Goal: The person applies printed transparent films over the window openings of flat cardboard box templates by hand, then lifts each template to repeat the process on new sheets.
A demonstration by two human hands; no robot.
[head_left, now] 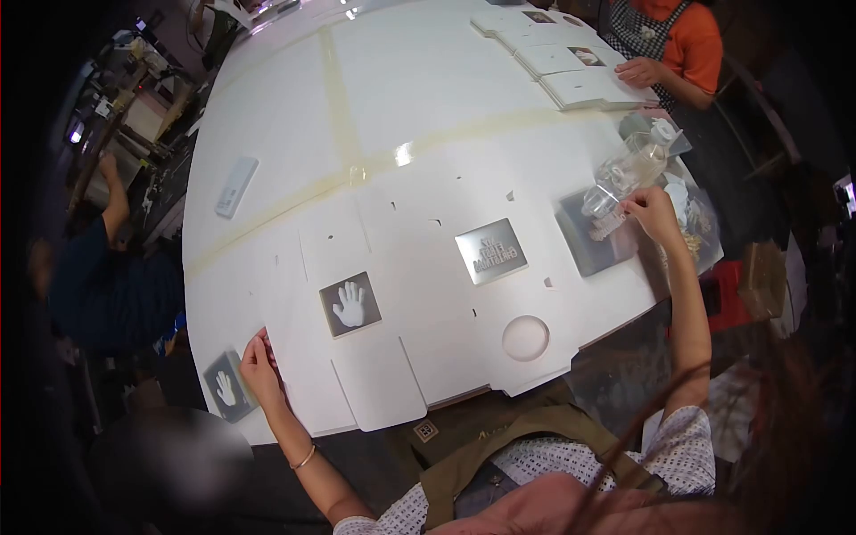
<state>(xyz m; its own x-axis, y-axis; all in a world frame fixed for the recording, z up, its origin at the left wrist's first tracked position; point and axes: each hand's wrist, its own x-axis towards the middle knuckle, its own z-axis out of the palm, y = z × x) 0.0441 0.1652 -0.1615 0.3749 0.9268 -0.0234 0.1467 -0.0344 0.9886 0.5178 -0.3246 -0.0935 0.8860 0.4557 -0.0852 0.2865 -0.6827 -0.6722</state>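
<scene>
A large white die-cut sheet (401,312) lies flat before me. On it are a dark square with a white handprint (350,304), a grey square with raised lettering (492,252) and a round cut-out (526,339). My left hand (260,366) is at the sheet's left edge, fingers pressed together; what they hold, if anything, is hidden. Just left of it lies a small block with a handprint (229,387). My right hand (655,217) is closed at the fingertips beside a clear plastic bottle (644,158), above a stack of dark plates (593,234); its grip is too small to make out.
A pale rectangular case (236,187) lies on the white table (267,107), which has yellowish tape lines. More white sheets (580,85) are at the far right, beside a person in orange (695,49). Another person (116,267) is at the left. A clear bag (700,218) sits at the right edge.
</scene>
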